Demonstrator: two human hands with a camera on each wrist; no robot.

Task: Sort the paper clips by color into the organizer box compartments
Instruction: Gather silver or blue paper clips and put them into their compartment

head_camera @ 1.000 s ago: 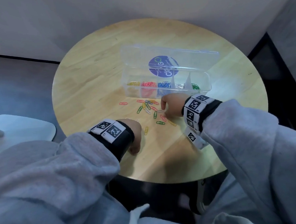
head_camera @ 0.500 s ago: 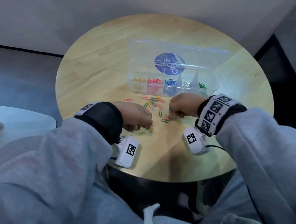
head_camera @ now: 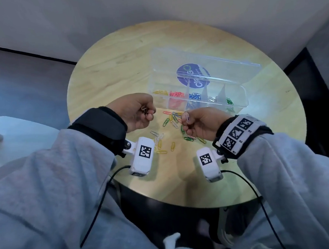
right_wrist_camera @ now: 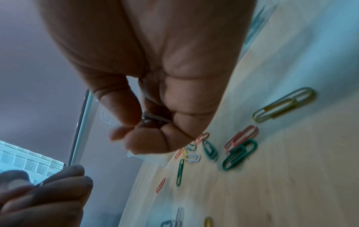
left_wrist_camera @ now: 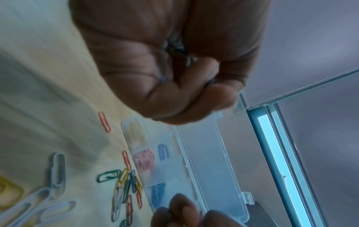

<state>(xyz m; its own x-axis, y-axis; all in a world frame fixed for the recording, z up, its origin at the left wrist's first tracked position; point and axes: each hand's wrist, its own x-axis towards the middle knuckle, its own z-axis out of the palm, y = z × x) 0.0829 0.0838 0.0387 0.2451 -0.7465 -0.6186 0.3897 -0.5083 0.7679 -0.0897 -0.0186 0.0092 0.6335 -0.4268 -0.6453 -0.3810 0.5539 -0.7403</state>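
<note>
Pinched between curled fingertips, a pale silver-white wire paper clip sits in the person's left hand, while the right hand nips a second pale wire clip the same way; both hands hang above the round pale-wood table, raised clear of the loose clips, most likely so each catch can travel to the box without dragging others along.

Beyond the hands, toward the table's far edge, stands the clear plastic organizer box, its hinged transparent lid laid open behind it with a round blue label showing through. Thin dividers split the tray into a row: yellow clips at the left end, then red, blue, a pale batch and green at the right end. The pale compartment appears the fitting destination for both held clips.

Between the box and the table's near edge lies the unsorted scatter of glossy coated-wire clips, green, yellow, red, blue and white, some overlapping, so sorting looks well short of finished. Grey fleece sleeves and marker-printed wrist bands frame the scene.
</note>
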